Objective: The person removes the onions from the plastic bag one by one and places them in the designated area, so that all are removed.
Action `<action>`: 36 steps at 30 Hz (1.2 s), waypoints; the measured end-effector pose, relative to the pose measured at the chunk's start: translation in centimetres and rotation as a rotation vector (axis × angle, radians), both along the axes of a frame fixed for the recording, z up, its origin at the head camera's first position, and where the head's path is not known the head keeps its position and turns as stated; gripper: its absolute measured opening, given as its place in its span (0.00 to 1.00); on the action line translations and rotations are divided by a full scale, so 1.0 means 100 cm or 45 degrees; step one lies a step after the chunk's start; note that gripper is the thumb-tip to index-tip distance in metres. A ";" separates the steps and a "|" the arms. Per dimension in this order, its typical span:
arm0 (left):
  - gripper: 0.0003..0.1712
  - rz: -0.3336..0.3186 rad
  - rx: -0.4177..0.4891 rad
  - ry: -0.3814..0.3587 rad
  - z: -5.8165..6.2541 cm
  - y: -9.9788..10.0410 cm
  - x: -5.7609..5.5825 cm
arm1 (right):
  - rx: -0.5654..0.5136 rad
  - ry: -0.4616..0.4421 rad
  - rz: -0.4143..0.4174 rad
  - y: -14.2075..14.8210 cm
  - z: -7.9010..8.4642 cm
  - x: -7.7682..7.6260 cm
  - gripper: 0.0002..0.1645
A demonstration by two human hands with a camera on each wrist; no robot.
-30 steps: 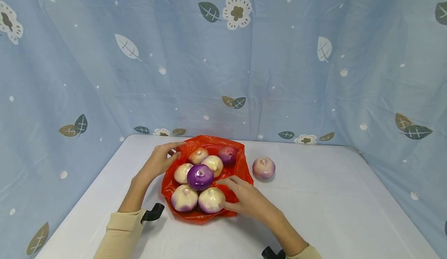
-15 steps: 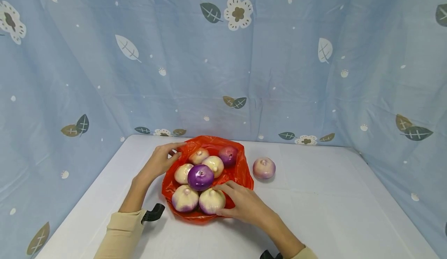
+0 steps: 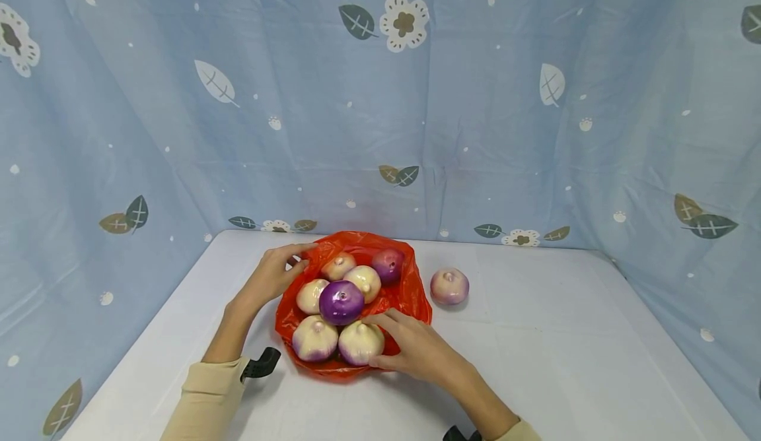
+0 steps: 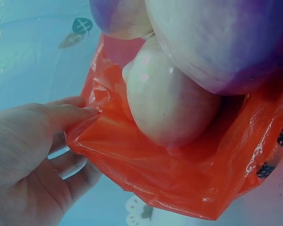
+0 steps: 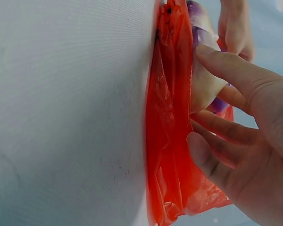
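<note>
A red plastic bag [image 3: 406, 289] lies spread open on the table, with several glossy purple and white onions inside. On its left side my left hand [image 3: 270, 272] pinches the bag's edge; the left wrist view shows the film at the fingertips, beside a pale onion [image 4: 167, 99]. My right hand [image 3: 419, 348] reaches over the bag's right side and holds the front right white onion [image 3: 359, 344], thumb low and fingers at its top. A dark purple onion [image 3: 341, 302] rests on top of the others. To the left of the held onion sits another white-purple onion [image 3: 314, 339].
One pinkish onion [image 3: 449, 286] stands outside the bag, to its right, on the white table [image 3: 571, 355]. A blue curtain [image 3: 309, 117] with leaves and flowers hangs along the back and sides.
My right hand has moved slightly left and its fingers have come onto the front right onion. The left hand and the bag look the same.
</note>
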State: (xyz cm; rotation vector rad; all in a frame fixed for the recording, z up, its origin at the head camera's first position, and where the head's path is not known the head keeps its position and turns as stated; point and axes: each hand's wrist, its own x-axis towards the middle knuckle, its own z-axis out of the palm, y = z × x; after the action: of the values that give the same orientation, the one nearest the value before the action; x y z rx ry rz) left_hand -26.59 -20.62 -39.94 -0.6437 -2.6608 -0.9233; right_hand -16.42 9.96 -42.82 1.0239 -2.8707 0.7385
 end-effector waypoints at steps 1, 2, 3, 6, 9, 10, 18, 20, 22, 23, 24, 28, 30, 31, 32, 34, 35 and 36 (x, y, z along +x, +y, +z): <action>0.23 -0.003 -0.001 0.003 0.000 0.000 0.000 | 0.002 -0.003 0.001 0.000 0.000 0.000 0.34; 0.23 0.000 -0.001 0.002 0.000 0.000 0.000 | 0.003 -0.008 0.001 0.000 0.000 0.000 0.34; 0.23 0.002 -0.001 0.002 -0.001 0.000 0.000 | 0.001 -0.014 0.000 0.000 0.000 0.000 0.34; 0.23 -0.004 -0.001 0.008 -0.001 0.001 -0.001 | -0.009 -0.040 0.003 0.000 0.000 0.000 0.34; 0.23 -0.001 -0.002 -0.003 -0.001 0.000 0.000 | -0.017 -0.058 0.008 0.000 0.000 0.000 0.34; 0.23 -0.001 -0.002 -0.006 0.000 0.000 -0.001 | -0.015 -0.060 0.009 0.000 0.000 0.000 0.35; 0.22 -0.007 0.002 0.021 -0.001 0.000 -0.001 | -0.020 -0.078 0.022 0.003 0.001 -0.002 0.35; 0.22 -0.011 0.007 0.033 -0.001 0.001 -0.001 | -0.019 -0.074 0.025 0.004 0.001 -0.003 0.35; 0.23 -0.012 0.008 0.039 -0.001 0.000 -0.001 | -0.017 -0.070 0.027 0.006 0.001 -0.002 0.35; 0.23 -0.012 0.009 0.039 -0.001 0.000 -0.001 | -0.014 -0.066 0.029 0.006 0.002 -0.003 0.34; 0.23 -0.014 0.008 0.040 -0.001 0.000 -0.001 | -0.013 -0.066 0.032 0.007 0.002 -0.003 0.34; 0.23 -0.013 0.010 0.035 -0.001 0.000 -0.001 | 0.003 -0.060 0.040 0.010 0.004 -0.003 0.33; 0.23 -0.012 0.009 0.034 -0.001 0.000 -0.001 | 0.006 -0.066 0.043 0.011 0.005 -0.004 0.32; 0.23 -0.009 0.008 0.031 -0.001 0.000 -0.001 | 0.007 -0.074 0.045 0.012 0.006 -0.004 0.32; 0.23 -0.010 0.004 0.032 -0.001 0.000 -0.002 | 0.009 -0.084 0.047 0.013 0.007 -0.004 0.32; 0.23 -0.011 -0.001 0.031 -0.002 0.000 -0.002 | 0.007 -0.109 0.052 0.014 0.009 -0.004 0.32; 0.23 -0.014 -0.005 0.032 -0.002 0.000 -0.002 | 0.005 -0.119 0.058 0.015 0.010 -0.004 0.32; 0.23 -0.016 -0.004 0.033 -0.001 0.000 -0.002 | 0.006 -0.126 0.062 0.016 0.012 -0.004 0.33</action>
State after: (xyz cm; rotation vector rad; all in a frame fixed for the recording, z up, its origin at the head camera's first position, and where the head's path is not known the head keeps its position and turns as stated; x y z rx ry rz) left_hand -26.77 -20.64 -40.08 -0.6686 -2.6392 -0.9082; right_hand -16.85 11.56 -41.66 1.0920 -2.9410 0.8077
